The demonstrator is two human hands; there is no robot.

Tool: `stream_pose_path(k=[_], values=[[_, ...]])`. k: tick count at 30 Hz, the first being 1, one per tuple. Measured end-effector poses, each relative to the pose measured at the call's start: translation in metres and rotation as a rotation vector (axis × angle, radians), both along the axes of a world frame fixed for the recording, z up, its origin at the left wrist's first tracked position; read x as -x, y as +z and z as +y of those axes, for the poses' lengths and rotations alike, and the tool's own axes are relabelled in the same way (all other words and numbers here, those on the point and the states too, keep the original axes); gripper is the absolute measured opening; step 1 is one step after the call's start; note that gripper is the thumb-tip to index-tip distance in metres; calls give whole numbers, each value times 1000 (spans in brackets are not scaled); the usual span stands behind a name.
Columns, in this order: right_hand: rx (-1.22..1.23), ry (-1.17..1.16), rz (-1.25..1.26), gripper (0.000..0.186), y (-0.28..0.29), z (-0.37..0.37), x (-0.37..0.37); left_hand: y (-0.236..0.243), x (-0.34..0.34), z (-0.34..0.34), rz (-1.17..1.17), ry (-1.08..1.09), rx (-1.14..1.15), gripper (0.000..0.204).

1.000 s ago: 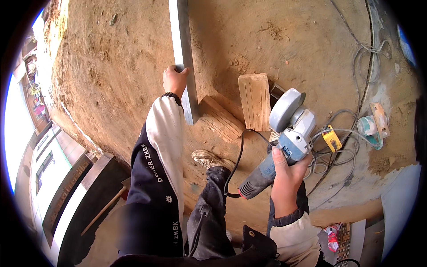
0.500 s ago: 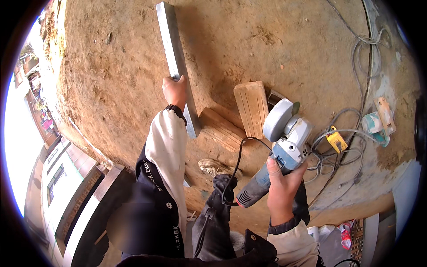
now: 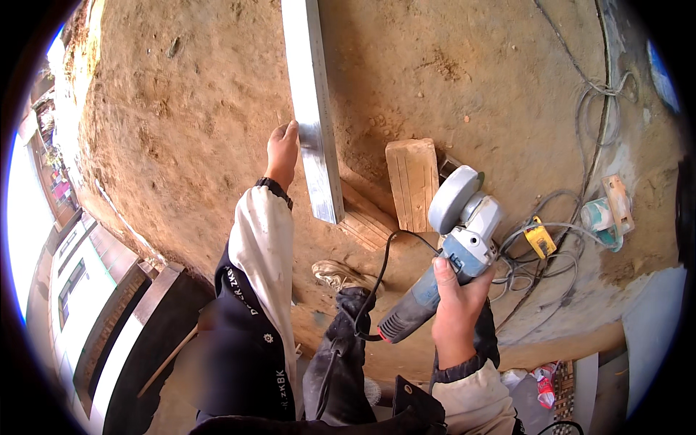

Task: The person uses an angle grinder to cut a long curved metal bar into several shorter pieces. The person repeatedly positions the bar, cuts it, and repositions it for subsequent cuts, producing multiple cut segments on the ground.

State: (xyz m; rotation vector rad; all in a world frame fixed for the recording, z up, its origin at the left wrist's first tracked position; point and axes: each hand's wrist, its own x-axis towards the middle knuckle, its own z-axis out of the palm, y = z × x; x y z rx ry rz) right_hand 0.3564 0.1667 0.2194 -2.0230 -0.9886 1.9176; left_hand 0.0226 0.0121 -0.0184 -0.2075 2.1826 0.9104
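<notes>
My left hand (image 3: 282,154) is at the left edge of a long silvery metal tube (image 3: 310,94). Its thumb touches that edge, and the other fingers are curled and partly hidden. The tube's near end lies over a tan block (image 3: 366,217), and its far end runs out of view at the top. In my right hand (image 3: 461,308) is an angle grinder (image 3: 428,290), gripped round its body with the thumb on top. The grinder's pale round guard (image 3: 453,197) points away from me, and a black cord (image 3: 375,286) loops from its rear end.
A second tan block (image 3: 412,181) stands by the grinder's head. To the right lie a yellow tool or box (image 3: 540,238), tangled grey cable (image 3: 562,272) and a teal power tool with a wooden piece (image 3: 607,215). My shoe (image 3: 339,275) is on the bare earth floor.
The metal tube has shifted right and turned, showing a broader bright face, and its far end has left the view. My left hand has moved to its left edge. The grinder stays nearly in place.
</notes>
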Motion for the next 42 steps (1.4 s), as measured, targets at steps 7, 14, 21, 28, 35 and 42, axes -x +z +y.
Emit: stream_pose_path(k=[7, 14, 21, 28, 35, 42], values=[[-5, 22, -6, 75, -5, -5, 1, -7, -10, -3, -343, -1, -118, 48], [9, 23, -29, 74, -5, -10, 7, 12, 1, 0, -294, -183, -136, 38], [2, -26, 11, 74, -8, -16, 9, 23, -30, 43, 81, -512, 138, 65], [12, -40, 5, 75, -9, -14, 3, 11, -66, 77, 57, -425, 150, 113], [2, -72, 8, 75, -11, -14, -5, 1, -107, 124, 259, -462, 338, 93], [-15, -57, -24, 73, -11, -8, -7, 12, -87, 113, -38, -400, 103, 54]])
